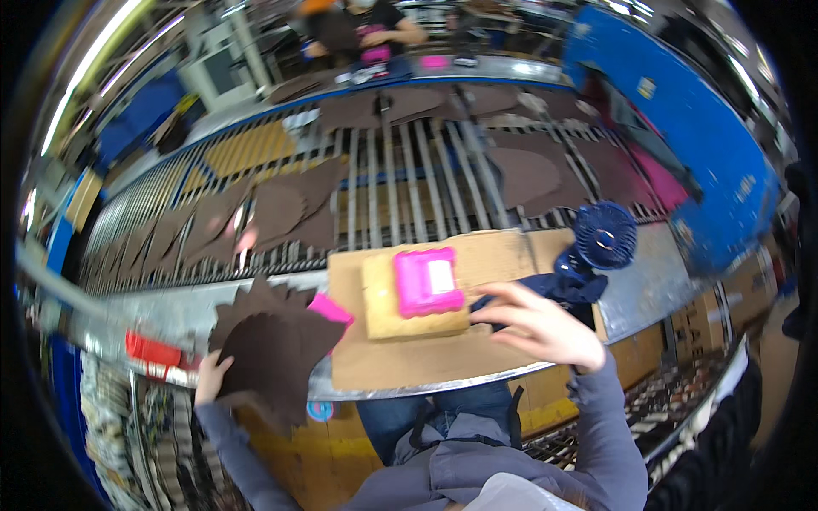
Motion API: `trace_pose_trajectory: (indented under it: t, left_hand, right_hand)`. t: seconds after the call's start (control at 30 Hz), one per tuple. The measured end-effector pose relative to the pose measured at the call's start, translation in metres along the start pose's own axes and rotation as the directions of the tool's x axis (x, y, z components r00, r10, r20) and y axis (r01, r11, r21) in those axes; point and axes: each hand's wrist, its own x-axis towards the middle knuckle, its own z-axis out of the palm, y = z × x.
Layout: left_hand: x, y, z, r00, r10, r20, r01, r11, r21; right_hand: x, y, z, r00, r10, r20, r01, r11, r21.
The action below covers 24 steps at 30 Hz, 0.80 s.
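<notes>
The stack of dark brown cut pieces (pixel 273 345) sits at the left end of the metal bench edge (pixel 409 387), fanned, overhanging toward the person's lap. Its long axis runs roughly from lower left to upper right, the scalloped ends pointing up and away toward the conveyor. The left hand (pixel 209 379) grips the stack at its lower left corner; thumb and fingers appear closed on the pieces, though the fingers underneath are hidden.

The right hand (pixel 537 328) hovers over the cardboard sheet (pixel 409 358), fingers loosely curled and slightly spread, holding nothing that can be made out. It is just beside the tan block (pixel 409 311) carrying a pink stamp pad (pixel 426 281).

Judgement: the step in hand looks like readying the stack while the free hand moves toward the pad area. The next move would call for steadying the fan so no piece slides off the edge.

Further out: a small dark blue fan (pixel 603 237) stands at the bench's right; more brown pieces lie across the roller conveyor (pixel 400 183). Another person (pixel 362 30) works at the far side.
</notes>
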Motion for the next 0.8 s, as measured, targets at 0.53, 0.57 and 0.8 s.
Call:
trace_pose_trajectory:
  t: [0.53,0.57,0.8]
  left_hand:
    - [0.000,0.279,0.041,0.637,0.271,-0.721,-0.742,0.470,-0.479]
    - [0.004,0.292,0.045,0.674,0.315,-0.668,-0.714,0.511,-0.479]
    - [0.028,0.305,0.041,0.741,0.626,-0.244,-0.642,0.767,0.017]
  right_hand:
    - [0.103,0.006,0.003,0.930,-0.259,-0.259,0.279,0.959,0.041]
    - [0.099,0.012,-0.006,0.946,-0.182,-0.268,0.214,0.972,0.096]
    - [0.096,0.067,-0.003,0.968,-0.213,-0.134,0.214,0.977,-0.013]
